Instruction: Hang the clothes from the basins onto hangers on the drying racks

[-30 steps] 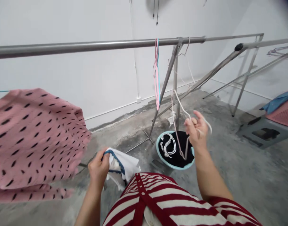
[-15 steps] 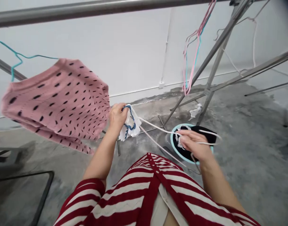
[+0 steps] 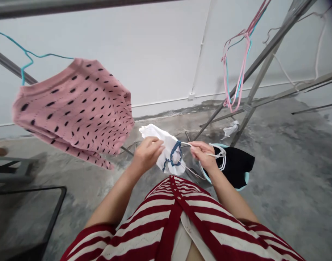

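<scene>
White cloth [image 3: 168, 152] with blue trim sits between the two hands, held up just above the person's lap, and its trimmed opening faces the right hand. The left hand [image 3: 148, 154] is closed, its fingers curled over the upper part of the cloth in a firm grasp. The right hand [image 3: 204, 156] is nearly closed, with thumb and forefinger pinching a thin white hanger [image 3: 216, 154], whose arm reaches toward the cloth's trimmed edge; whether it enters the opening is hard to tell. So far, a pink spotted top [image 3: 70, 112] hangs from a teal hanger [image 3: 27, 61] well beyond the left hand, clear of the floor. Below the right hand, a black garment [image 3: 233, 166] lies unhung in a pale blue basin [image 3: 246, 183]. Further past the right hand, pink and teal hangers [image 3: 243, 61] dangle together beside a metal drying rack [image 3: 252, 98].
</scene>
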Motion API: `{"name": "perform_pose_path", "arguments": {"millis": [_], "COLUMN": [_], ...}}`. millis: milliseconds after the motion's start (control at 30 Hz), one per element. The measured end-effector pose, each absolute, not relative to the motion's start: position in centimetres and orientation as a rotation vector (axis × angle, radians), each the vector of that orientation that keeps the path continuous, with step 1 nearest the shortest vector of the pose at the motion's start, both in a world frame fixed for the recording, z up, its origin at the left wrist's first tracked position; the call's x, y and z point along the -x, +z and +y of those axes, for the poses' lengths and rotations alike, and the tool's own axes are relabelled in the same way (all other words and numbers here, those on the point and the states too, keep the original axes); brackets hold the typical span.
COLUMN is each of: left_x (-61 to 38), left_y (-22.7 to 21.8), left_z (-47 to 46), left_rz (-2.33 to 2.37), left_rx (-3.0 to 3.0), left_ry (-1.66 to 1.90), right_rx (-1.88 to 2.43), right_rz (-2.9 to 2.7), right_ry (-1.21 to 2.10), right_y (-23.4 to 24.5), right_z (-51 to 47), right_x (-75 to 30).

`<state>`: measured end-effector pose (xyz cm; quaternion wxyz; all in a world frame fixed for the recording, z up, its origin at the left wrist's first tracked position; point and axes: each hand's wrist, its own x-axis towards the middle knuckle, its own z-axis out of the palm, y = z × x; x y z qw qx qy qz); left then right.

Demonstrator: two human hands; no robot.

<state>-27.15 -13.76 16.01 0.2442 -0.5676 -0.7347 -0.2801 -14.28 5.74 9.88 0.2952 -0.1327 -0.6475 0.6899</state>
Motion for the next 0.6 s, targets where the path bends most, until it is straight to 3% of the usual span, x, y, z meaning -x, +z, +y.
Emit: {"name": "perform_pose_path", "arguments": {"millis": [133, 300, 367, 500, 600], "left_x": [27.6, 27.3, 27.6, 28.5, 28.7], "left_y": [19.7, 20.9, 21.1, 22.2, 22.9], "left_z": [-13.2, -9.9, -9.6, -10.6, -11.6], "left_rz": [-1.949, -2.113, -2.140, -2.197, -2.248], "left_rx": [1.693, 2.086, 2.070, 1.860, 1.745], "left_ry": [-0.568, -0.239, -0.278, -0.446, -0.531], "right_rx": [0.265, 0.154, 0.183, 0.741, 0.914], "right_rz": [-1.718, -1.903, -1.847, -1.593, -1.614], "right_ry": [1.940, 1.917, 1.822, 1.460, 1.432], "right_y": [11.4, 11.8, 10.6, 5.4, 1.4], "right_z": [6.0, 7.4, 9.9, 14.2, 13.2], "right_x": [13.6, 13.6, 13.2, 11.6, 11.5]}}
